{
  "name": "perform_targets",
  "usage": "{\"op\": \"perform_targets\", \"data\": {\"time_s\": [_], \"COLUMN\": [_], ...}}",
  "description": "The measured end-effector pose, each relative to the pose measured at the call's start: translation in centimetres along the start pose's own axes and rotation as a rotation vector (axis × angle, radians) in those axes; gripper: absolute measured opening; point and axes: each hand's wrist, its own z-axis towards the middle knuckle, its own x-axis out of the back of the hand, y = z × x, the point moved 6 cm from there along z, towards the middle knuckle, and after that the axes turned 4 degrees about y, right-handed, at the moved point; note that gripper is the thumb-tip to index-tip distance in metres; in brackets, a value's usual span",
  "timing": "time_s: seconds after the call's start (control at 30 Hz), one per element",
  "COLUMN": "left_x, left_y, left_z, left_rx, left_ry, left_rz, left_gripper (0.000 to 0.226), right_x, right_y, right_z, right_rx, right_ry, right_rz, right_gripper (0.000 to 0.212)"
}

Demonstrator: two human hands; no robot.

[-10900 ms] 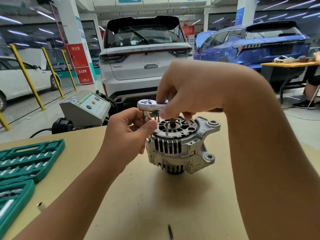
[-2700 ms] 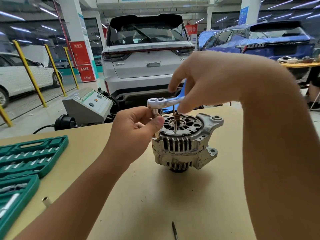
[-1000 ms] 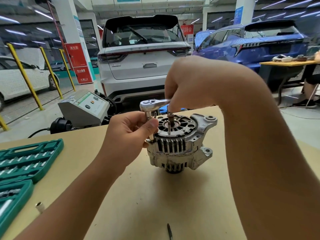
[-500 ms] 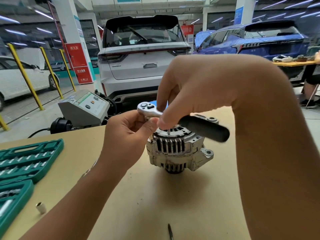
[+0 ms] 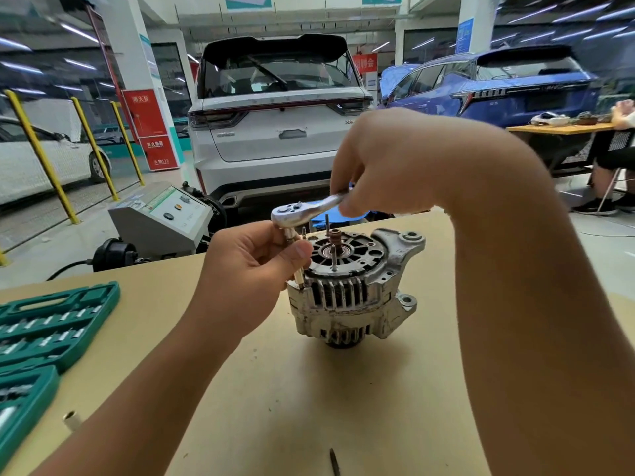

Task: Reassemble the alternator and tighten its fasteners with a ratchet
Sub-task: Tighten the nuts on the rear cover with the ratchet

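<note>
The silver alternator stands on the tan table, shaft and several thin studs pointing up. A chrome ratchet sits over its left rim on a socket extension that runs down to a fastener at the housing edge. My left hand pinches the extension between thumb and fingers just under the ratchet head. My right hand grips the ratchet's handle above and behind the alternator; the handle itself is hidden by the hand.
An open green socket case lies at the table's left edge, with a loose socket near it. A dark bit lies at the front. A grey machine stands beyond the table. Parked cars fill the background; a person sits far right.
The ratchet handle has swung from pointing right and toward me back to the rear right, behind my right hand. My left hand has kept its pinch on the extension.
</note>
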Motion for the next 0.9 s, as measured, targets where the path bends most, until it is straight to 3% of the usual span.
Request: {"op": "perform_targets", "data": {"time_s": [0.23, 0.3, 0.4, 0.53, 0.63, 0.73, 0.9], "left_x": [0.1, 0.0, 0.0, 0.1, 0.2, 0.2, 0.6], "left_y": [0.0, 0.0, -0.1, -0.2, -0.4, -0.5, -0.5], "left_z": [-0.1, -0.1, -0.1, -0.1, 0.1, 0.0, 0.1], "left_rx": [-0.005, 0.001, 0.009, 0.011, 0.02, 0.021, 0.038], "left_ry": [0.014, -0.007, 0.023, 0.024, 0.01, 0.042, 0.045], "left_rz": [0.048, 0.049, 0.036, 0.043, 0.039, 0.038, 0.05], "left_gripper": [0.014, 0.015, 0.014, 0.013, 0.013, 0.01, 0.012], "right_x": [-0.2, 0.0, -0.2, -0.3, -0.2, -0.9, -0.8], "right_y": [-0.1, 0.0, 0.0, 0.0, 0.6, 0.3, 1.0], "right_z": [0.0, 0.0, 0.0, 0.1, 0.6, 0.9, 0.9], "right_rx": [0.02, 0.018, 0.021, 0.02, -0.023, 0.016, -0.013], "right_ry": [-0.004, -0.014, -0.036, -0.027, -0.003, -0.027, 0.002], "right_rz": [0.031, 0.001, 0.046, 0.075, 0.006, 0.034, 0.064], "right_gripper": [0.009, 0.02, 0.009, 0.01, 0.034, 0.012, 0.019]}}
